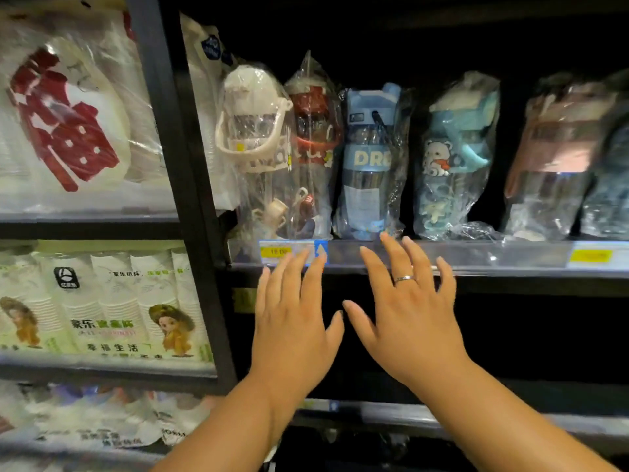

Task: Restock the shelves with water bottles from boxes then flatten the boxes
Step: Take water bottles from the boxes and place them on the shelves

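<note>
both hands empty, fingers point(376, 270) spread straight: left hand point(292, 321) and right hand point(408, 321) hover just before the shelf point(476, 257) rail. wrapped water bottles point(449, 165) stand upright on it. judged next: nudge the blue bottle point(369, 158) square, pushing low to avoid tipping

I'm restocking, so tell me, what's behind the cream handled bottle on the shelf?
A bagged dark red bottle stands just behind the cream bottle, to its right, partly covered. Farther back the shelf is too dark to see.
</note>
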